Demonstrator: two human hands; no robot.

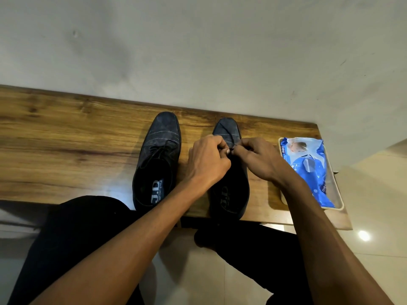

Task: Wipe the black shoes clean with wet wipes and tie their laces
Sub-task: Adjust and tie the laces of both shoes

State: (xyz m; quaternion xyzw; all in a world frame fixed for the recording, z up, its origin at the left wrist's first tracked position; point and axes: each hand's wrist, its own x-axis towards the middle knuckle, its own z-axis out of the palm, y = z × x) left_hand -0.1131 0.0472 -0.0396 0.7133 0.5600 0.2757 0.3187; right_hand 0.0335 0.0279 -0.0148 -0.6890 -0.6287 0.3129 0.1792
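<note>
I had both hands over the right-hand shoe [229,172], which stood on the wooden surface [66,150] with its toe pointing away from me toward the wall and its heel at the near edge. My left hand [207,164] was curled into a loose fist at the lace area, thumb and fingers pressed together on what looked like a strand of black lace [231,148]; my right hand [257,159] met it from the other side, fingertips likewise pinched on the lace, so the two hands nearly touched over the shoe's throat. How much lace each one held I could not tell, since the knuckles hid it. The shoe's long axis ran straight away from me, so the lace ends crossed it left to right, and I judged that any pull to tighten the knot would go outward along that crossing line, each hand to its own side. Both hands sat equally near the knot. The other shoe [157,164] stood just beside it on the left, parallel, its laces appearing already tied. The blue pack of wet wipes [308,168] lay in a shallow tray [338,194] well to the right, near the surface's end, untouched at this moment.
</note>
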